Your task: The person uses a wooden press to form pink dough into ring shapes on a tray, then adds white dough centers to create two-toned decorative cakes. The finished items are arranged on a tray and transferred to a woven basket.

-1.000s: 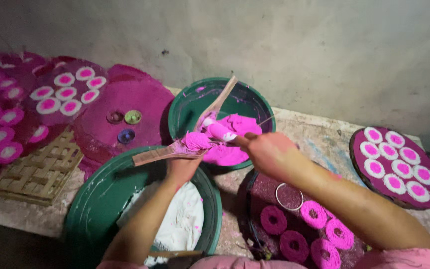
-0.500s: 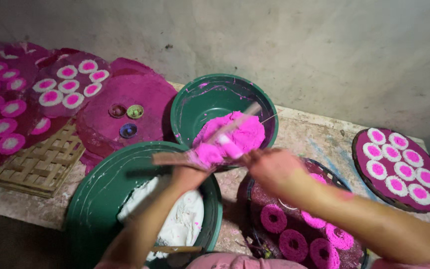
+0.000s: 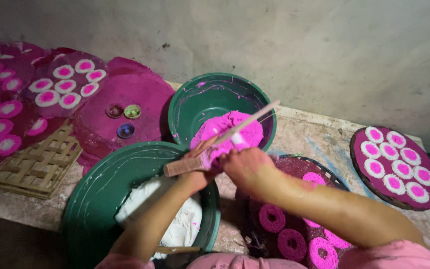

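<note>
My left hand grips a short wooden mould stick stained pink, held over the near green basin of white paste. My right hand holds a thin long stick and presses against the mould's pink-coated end. Just behind both hands stands the far green bowl with a heap of bright pink dough.
A dark round tray with pink rings lies under my right forearm. Round trays of pink-and-white discs sit at right and far left. Three small cups rest on a pink mat. A woven bamboo rack lies at left.
Both hands have drawn back from the pink dough bowl toward me, now over the near basin's rim. The thin stick has swung to point up and right.
</note>
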Demonstrator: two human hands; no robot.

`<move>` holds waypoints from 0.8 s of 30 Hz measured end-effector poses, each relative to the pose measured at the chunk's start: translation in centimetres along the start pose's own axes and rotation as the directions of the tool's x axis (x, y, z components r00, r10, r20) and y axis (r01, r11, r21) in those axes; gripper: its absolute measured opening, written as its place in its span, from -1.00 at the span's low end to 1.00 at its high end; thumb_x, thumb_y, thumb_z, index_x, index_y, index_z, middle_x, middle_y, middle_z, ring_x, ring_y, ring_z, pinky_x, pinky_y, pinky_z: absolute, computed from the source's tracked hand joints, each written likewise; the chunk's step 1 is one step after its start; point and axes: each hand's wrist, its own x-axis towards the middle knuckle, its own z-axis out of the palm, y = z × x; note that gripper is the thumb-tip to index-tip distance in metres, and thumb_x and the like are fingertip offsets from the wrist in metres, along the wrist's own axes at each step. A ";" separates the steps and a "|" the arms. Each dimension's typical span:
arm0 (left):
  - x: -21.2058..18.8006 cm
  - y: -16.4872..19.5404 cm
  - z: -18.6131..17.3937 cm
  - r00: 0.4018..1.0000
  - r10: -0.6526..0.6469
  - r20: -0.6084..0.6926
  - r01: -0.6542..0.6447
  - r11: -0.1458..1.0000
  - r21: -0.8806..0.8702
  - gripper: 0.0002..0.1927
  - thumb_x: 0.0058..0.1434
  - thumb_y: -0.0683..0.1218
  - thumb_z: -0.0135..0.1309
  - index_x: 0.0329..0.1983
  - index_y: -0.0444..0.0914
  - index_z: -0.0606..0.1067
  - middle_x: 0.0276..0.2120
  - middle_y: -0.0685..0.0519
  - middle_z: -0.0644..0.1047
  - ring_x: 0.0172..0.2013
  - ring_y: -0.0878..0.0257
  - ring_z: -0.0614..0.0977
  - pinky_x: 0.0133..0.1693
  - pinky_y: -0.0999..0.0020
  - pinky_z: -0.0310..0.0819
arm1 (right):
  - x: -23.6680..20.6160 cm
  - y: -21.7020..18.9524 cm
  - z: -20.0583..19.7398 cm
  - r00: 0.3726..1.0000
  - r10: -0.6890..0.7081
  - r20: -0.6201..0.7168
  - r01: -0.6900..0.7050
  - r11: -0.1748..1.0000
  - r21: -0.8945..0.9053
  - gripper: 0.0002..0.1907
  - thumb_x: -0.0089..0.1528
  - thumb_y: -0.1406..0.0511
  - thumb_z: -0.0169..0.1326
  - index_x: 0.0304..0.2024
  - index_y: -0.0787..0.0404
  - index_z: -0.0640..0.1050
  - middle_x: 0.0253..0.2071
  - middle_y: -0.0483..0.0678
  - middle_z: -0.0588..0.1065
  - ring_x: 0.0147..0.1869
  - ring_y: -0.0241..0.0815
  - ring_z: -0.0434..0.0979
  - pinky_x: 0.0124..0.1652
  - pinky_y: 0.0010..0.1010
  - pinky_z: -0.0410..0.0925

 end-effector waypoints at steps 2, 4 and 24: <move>0.0 -0.7 0.4 0.999 -0.041 -0.005 0.041 0.999 -0.028 -0.41 0.18 0.11 0.11 0.24 -0.22 0.41 0.11 -0.15 0.50 0.11 -0.08 0.53 0.11 0.10 0.40 | -0.4 0.4 0.9 0.986 -0.087 -0.144 0.096 0.993 0.062 -0.73 0.19 0.36 0.03 -0.06 0.23 0.54 -0.23 0.11 0.58 -0.24 0.03 0.66 -0.34 -0.13 0.50; -0.2 -1.6 0.0 0.996 -0.080 -0.036 0.079 0.997 -0.015 -0.56 0.30 0.08 0.06 0.18 -0.19 0.48 0.08 -0.13 0.55 0.13 -0.08 0.55 0.17 0.08 0.42 | -1.5 2.0 1.1 0.999 0.046 0.004 -0.046 0.998 0.036 -0.67 0.23 0.37 -0.01 0.07 0.24 0.46 -0.18 0.08 0.56 -0.24 0.05 0.66 -0.37 -0.12 0.51; -1.1 -2.2 1.8 0.967 0.075 0.242 -0.071 0.997 -0.025 -0.41 0.20 0.15 0.13 0.24 -0.19 0.42 0.16 -0.14 0.48 0.16 -0.07 0.49 0.20 0.08 0.34 | -3.6 5.9 2.8 0.997 -0.004 -0.078 0.013 0.995 0.104 -0.58 0.19 0.22 0.04 0.12 -0.03 0.54 -0.19 0.01 0.57 -0.36 0.02 0.64 -0.44 -0.10 0.47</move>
